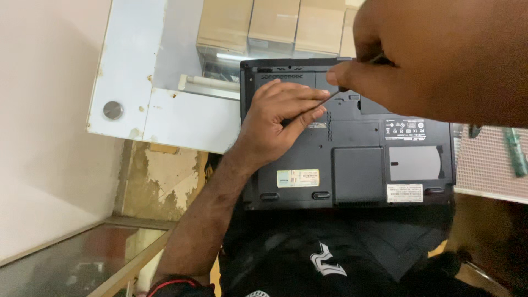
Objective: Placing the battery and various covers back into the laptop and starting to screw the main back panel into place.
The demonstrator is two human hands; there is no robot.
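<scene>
Laptop (352, 148) upside down, base up, resting on lap against black shirt (330, 253) — puts underside panels and screws within reach. White surface (137, 77) beyond, cardboard boxes (275, 25) behind it.

Left hand (275, 121) flat on base near hinge edge, fingers together and extended — looks like bracing so laptop can't slide.

Right hand (429, 60) close to camera, pinched on thin screwdriver (344, 88); tip points down at base next to left fingertips.

Green memory stick (516, 151) lies off to right on mesh panel.
</scene>
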